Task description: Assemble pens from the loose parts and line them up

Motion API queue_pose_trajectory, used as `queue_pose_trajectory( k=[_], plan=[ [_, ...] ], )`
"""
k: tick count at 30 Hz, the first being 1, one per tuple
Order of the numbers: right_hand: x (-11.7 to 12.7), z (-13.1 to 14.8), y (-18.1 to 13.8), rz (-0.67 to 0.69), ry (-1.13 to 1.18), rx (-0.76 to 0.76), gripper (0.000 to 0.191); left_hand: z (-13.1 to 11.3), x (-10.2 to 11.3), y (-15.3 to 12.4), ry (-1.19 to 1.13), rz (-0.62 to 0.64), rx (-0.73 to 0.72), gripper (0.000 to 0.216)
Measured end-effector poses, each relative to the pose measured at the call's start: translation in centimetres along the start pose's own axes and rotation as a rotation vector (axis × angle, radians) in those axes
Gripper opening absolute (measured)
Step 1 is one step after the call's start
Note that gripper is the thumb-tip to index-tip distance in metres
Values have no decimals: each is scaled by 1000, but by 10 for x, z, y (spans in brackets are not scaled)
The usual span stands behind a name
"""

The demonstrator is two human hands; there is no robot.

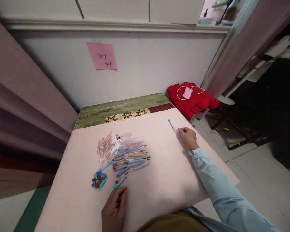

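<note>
Near the table's right edge, my right hand (188, 138) pinches the lower end of a slim light-blue and white pen (173, 127). That pen points away toward the far side. At the near edge, my left hand (114, 207) rests with curled fingers; whatever lies inside them is hidden. Just beyond its fingertips is a pen with a teal end (120, 182). Past that lies a pile of blue, grey and tan pens (132, 158). Clear pinkish pen parts (105, 148) lie to its left, and small blue and brown pieces (99, 179) form a heap nearer me.
A pale pink cover (159, 167) lies over the table, with a green wood-patterned strip (125, 103) exposed at the back. Beyond the right corner sits a red cushion-like item (195, 100) with a white cable. A pink note (102, 56) is stuck to the wall.
</note>
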State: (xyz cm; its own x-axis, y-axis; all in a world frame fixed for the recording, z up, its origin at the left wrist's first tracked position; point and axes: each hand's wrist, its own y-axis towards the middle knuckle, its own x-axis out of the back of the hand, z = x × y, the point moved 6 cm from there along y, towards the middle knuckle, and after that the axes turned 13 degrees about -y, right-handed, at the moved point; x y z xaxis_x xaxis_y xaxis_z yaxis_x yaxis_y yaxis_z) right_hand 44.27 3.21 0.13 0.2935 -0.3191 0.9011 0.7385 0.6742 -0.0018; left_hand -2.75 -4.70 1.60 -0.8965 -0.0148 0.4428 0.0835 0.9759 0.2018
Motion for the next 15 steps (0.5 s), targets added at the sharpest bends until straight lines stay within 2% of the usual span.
queue_pose_trajectory(
  k=[4, 9, 13, 15],
  plan=[
    [0, 14, -15, -48, -114, 102, 36, -2, -1, -1, -24, -7, 4, 27],
    [-2, 15, -21, -79, -236, 127, 32, -9, -4, -6, -83, 5, 27, 24],
    [4, 15, -29, -144, -182, 152, 45, -11, -5, -10, -146, 1, 70, 20],
    [6, 27, -46, -194, -55, 200, 43, -9, -6, -12, -196, -13, 113, 18]
  ],
)
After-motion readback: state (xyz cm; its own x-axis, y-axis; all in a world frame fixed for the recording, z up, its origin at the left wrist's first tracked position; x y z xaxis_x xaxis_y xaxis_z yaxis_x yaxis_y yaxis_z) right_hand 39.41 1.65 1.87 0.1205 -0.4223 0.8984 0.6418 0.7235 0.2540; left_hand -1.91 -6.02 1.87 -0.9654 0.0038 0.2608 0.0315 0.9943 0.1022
